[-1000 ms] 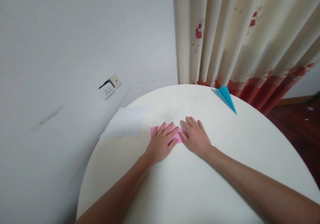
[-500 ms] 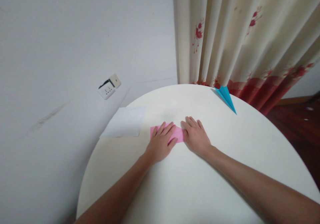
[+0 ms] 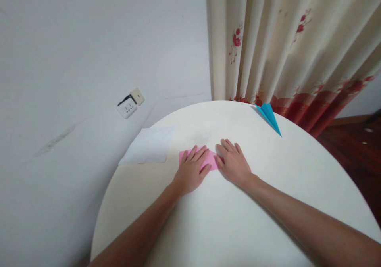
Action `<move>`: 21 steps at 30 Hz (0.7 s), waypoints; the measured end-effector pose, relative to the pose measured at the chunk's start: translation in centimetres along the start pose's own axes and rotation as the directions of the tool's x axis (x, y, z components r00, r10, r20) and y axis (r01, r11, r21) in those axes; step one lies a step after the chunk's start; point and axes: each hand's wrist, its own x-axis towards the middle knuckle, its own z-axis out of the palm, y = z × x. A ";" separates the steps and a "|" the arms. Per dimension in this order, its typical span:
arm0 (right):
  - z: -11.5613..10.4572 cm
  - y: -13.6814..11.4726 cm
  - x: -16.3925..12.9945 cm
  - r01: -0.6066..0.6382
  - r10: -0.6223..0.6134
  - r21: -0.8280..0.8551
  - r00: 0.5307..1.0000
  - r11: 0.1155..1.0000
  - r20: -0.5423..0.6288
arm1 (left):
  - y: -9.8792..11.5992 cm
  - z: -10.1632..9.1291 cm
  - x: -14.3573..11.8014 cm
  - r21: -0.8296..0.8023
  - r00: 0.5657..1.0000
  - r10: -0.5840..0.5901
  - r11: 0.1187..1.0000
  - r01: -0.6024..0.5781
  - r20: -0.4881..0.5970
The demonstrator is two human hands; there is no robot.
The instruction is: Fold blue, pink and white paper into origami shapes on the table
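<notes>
White round table [image 3: 190, 227], pink paper [image 3: 212, 160] under spread left grip [image 3: 191, 171], right grip [image 3: 234, 162] spread, thumb [image 3: 219, 162] newly outstretched.

Single head cam, looking fwd & down at table [image 3: 238, 227].
Worn on person's head, so POV is high, from near side; L hand [image 3: 192, 169] & R hand [image 3: 234, 163] fairly close, approx. mid-frame; far rim [image 3: 202, 102] in view; wall [image 3: 89, 41] fills L side, curtain [image 3: 275, 41] upper R bkgd.

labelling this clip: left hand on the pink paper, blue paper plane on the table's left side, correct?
No: the head view shows the blue paper plane on the right side of the table. The left hand is on the pink paper.
</notes>
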 end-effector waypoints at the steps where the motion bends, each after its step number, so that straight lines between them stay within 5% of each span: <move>1: 0.0 0.0 0.0 0.000 0.000 0.001 1.000 1.000 0.000 | 0.0 0.0 0.0 -0.002 1.000 -0.001 1.000 0.001 0.002; 21: 0.0 0.1 0.0 0.004 -0.004 0.008 1.000 1.000 0.000 | 0.0 0.0 0.0 -0.011 1.000 -0.003 1.000 0.003 0.011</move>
